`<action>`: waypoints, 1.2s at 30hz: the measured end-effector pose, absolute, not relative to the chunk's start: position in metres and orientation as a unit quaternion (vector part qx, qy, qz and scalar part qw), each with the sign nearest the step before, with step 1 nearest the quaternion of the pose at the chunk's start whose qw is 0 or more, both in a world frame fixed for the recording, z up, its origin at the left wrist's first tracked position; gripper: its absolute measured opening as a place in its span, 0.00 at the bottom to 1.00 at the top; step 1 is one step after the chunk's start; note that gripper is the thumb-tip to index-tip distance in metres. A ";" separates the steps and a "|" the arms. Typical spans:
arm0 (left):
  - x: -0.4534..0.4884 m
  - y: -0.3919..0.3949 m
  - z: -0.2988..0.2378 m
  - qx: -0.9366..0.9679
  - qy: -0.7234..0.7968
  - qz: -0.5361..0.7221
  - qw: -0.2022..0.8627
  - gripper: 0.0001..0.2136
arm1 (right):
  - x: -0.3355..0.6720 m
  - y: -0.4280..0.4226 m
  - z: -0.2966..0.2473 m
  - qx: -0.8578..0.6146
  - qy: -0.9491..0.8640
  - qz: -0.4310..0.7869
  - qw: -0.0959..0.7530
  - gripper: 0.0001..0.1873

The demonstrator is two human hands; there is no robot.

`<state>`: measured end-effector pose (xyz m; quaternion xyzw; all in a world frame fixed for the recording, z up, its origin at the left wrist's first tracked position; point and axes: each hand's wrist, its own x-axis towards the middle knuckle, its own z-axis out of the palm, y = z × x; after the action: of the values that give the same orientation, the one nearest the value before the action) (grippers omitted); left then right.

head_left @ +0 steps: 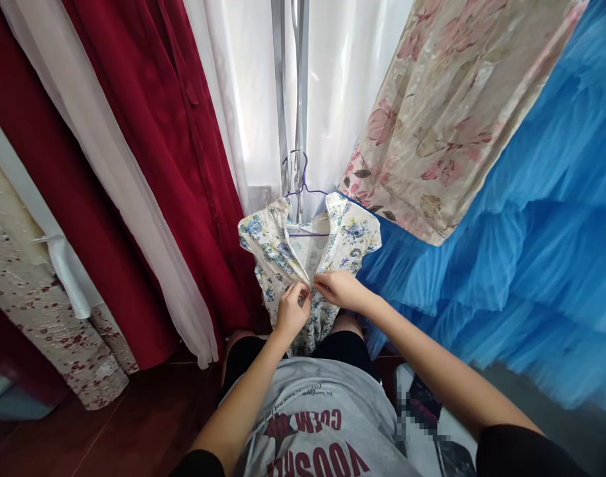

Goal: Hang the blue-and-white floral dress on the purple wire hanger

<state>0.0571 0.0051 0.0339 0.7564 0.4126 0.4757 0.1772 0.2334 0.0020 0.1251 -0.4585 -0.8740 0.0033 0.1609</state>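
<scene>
A white dress with blue and yellow flowers (270, 248) hangs in front of me on a thin purple hanger (304, 188). Its neckline falls in a V, and both my hands meet at the bottom of that V. My left hand (293, 308) pinches the left front edge of the dress, fingers closed. Right beside it, my right hand (339, 288) pinches the other front edge, also closed. Any button or fastener between the fingertips is too small to make out. The lower part of the dress hangs down between my knees.
Dark red curtains (148, 152) and a sheer pale panel hang at left. White sheer fabric (347, 79) and grey straps are behind the hanger. A beige floral cloth (447, 126) and blue ruffled tulle (482, 265) hang at right. The floor (134, 424) is reddish-brown tile.
</scene>
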 end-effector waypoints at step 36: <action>-0.003 0.114 0.258 0.651 0.329 0.683 -0.039 0.08 | 0.194 0.071 0.170 -0.486 -0.585 0.328 0.561 0.12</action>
<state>-0.0033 0.1141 0.2578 0.6513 0.3293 0.6825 -0.0393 0.1942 0.0715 0.1705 -0.4859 -0.5850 0.3278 0.5606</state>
